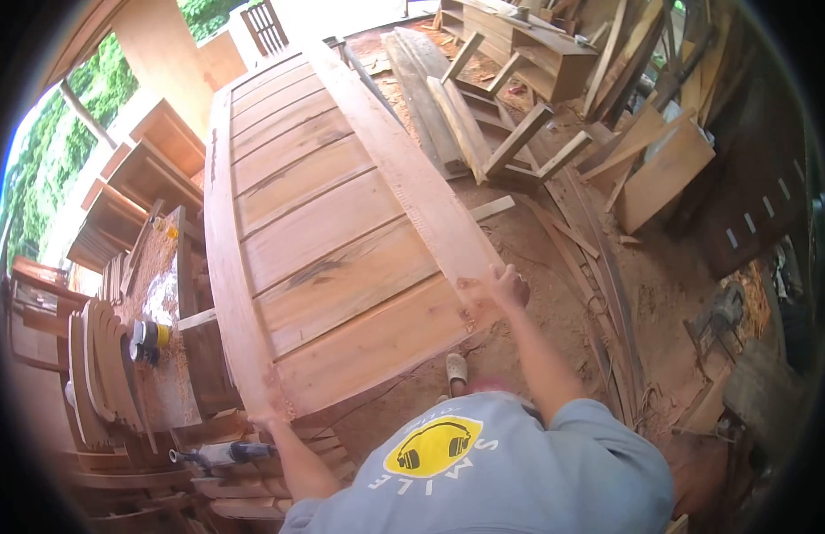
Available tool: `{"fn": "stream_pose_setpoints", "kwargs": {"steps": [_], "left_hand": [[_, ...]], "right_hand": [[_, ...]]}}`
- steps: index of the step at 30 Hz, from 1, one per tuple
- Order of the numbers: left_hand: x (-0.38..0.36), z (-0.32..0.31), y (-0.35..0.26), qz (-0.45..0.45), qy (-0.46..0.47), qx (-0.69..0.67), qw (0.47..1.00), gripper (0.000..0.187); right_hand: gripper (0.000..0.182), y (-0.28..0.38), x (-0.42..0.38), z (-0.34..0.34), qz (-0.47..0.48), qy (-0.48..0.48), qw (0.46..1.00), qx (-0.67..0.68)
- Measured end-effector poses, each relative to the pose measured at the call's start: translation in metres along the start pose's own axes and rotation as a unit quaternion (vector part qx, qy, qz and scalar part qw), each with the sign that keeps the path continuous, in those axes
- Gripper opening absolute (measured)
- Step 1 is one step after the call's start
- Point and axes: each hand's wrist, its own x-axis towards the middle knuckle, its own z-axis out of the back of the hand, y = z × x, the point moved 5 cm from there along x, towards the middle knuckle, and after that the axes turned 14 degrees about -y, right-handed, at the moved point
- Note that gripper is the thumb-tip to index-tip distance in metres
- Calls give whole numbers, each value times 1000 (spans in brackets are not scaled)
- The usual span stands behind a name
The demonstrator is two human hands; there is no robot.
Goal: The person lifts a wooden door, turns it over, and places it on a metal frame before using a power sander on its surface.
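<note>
A long wooden door (328, 218) with two side rails and several cross panels stretches away from me, its near end close to my body. My left hand (268, 420) is closed on the near left corner, the fingers partly hidden by the wood. At the near right corner, my right hand (510, 288) grips the end of the right rail. Sawdust clings to the wood near both hands. Dark grain streaks mark some of the panels.
A power tool (221, 454) lies below my left hand. A sander (149, 340) rests on the sawdust-covered bench (176, 383) at left. Curved wooden pieces (105, 374) stand beside it. A wooden frame with legs (519, 142), planks (421, 98) and scraps cover the ground at right.
</note>
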Motion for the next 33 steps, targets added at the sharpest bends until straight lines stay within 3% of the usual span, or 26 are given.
{"fn": "stream_pose_setpoints", "kwargs": {"steps": [4, 7, 9, 11, 12, 13, 14, 15, 16, 19, 22, 24, 26, 28, 33], "left_hand": [[-17, 1, 2, 22, -26, -6, 999, 81], [-50, 24, -12, -56, -137, 151, 977, 90], [-61, 29, -13, -68, -155, 221, 960, 95], [-32, 47, -2, -40, -108, 250, 961, 105], [2, 56, 14, -51, -97, 208, 972, 97], [27, 59, 28, -62, -86, 166, 980, 88], [21, 60, 27, -102, -76, 219, 967, 79], [8, 63, 25, -142, -66, 272, 950, 70], [-4, 69, 27, -180, -57, 323, 927, 61], [-147, 38, 9, -430, -109, 413, 796, 43], [-228, -25, 56, -676, 0, 345, 651, 39], [-301, -60, 93, -669, 13, 352, 655, 39], [-349, -98, 135, -694, 121, 300, 643, 47], [-407, -125, 176, -687, 172, 339, 619, 49], [-479, -166, 267, -690, 205, 422, 551, 54]], "right_hand": [[51, -35, -16, 15, 41, 36, 998, 29], [57, -82, -38, 13, 4, 62, 997, 53], [64, -129, -59, 1, -42, 99, 987, 117], [68, -189, -85, -24, -81, 252, 948, 177], [69, -219, -99, -23, -42, 269, 957, 103], [54, -235, -110, 0, -11, 298, 954, 5], [51, -261, -125, 9, -51, 334, 941, -1], [51, -307, -133, -2, -6, 322, 946, -28], [50, -333, -145, 16, -149, 375, 914, -35], [50, -399, -161, 51, -283, 362, 888, -24], [53, -454, -158, 51, -370, 339, 865, 26], [53, -486, -140, 44, -382, 334, 860, 46], [51, -495, -123, 37, -371, 336, 864, 53], [48, -488, -94, 46, -382, 335, 858, 81], [45, -538, -27, 40, -362, 239, 873, 225]]}}
